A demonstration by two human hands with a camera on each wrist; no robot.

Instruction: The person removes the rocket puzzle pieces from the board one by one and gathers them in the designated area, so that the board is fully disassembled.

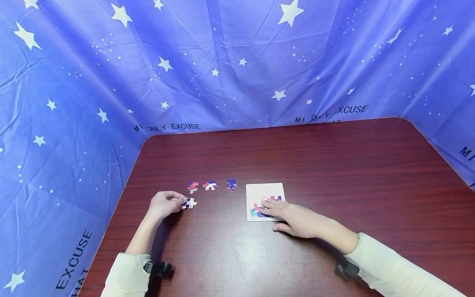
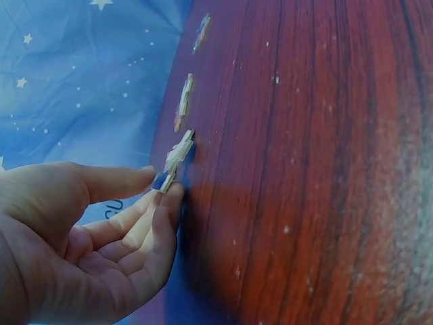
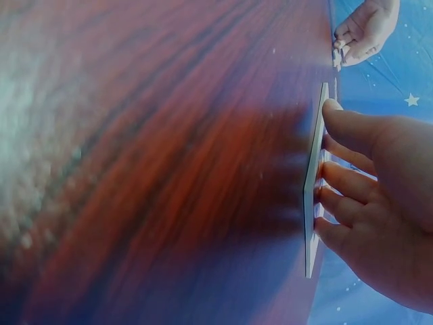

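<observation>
My left hand [image 1: 165, 204] pinches a jigsaw piece [image 1: 191, 203] between thumb and fingertips, close over the table at the left. In the left wrist view the same piece [image 2: 177, 154] shows its pale edge, with the thumb above it. My right hand [image 1: 297, 219] lies with outstretched fingers across a square white puzzle board [image 1: 256, 190]. Colourful fitted pieces [image 1: 256, 213] fill the board's lower part, partly hidden under those fingers. From the right wrist, the board [image 3: 311, 176] appears edge-on with the fingertips [image 3: 325, 227] touching its face.
Behind the left hand, three loose jigsaw pieces lie in a row: a red one [image 1: 193, 186], a red-and-white one [image 1: 210, 185] and a purple one [image 1: 231, 184]. The dark red wooden table [image 1: 334, 165] meets a blue star-printed curtain [image 1: 237, 90] at its back and sides.
</observation>
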